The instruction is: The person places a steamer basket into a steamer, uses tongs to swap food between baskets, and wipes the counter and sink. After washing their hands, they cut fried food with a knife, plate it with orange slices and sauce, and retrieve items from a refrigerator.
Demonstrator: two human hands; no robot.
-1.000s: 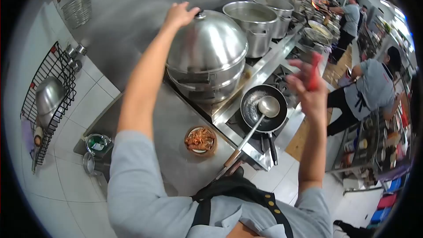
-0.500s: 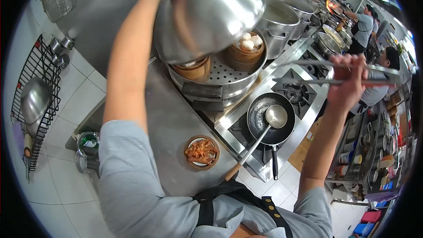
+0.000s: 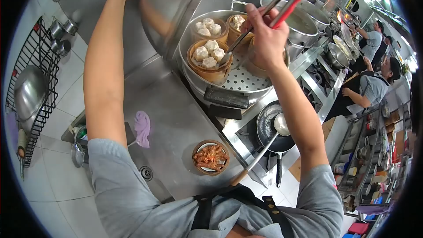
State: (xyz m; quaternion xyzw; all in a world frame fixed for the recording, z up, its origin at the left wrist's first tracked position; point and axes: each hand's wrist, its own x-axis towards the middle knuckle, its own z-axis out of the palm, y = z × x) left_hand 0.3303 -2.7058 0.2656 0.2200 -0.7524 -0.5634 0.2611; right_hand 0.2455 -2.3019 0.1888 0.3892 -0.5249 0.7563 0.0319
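Counted: three bamboo baskets (image 3: 211, 74) in view, the nearest held four dumplings (image 3: 209, 53). One steamer lid (image 3: 176, 13). One pair of tongs (image 3: 286, 6). One frying pan (image 3: 265, 125), one ladle (image 3: 281, 124). One dish of reddish food (image 3: 194, 156). One purple cloth (image 3: 142, 128).

Steamer front: perforated steel tray (image 3: 249, 81) bare, open from above.
Steamer back: round bamboo baskets (image 3: 210, 59) packed close.
Left side: domed steel lid (image 3: 176, 9), held up, walls it off.

Prob. restaurant kitchen: big steamer (image 3: 246, 81), stockpots (image 3: 304, 23), steel counter (image 3: 176, 123), cooks (image 3: 368, 89).
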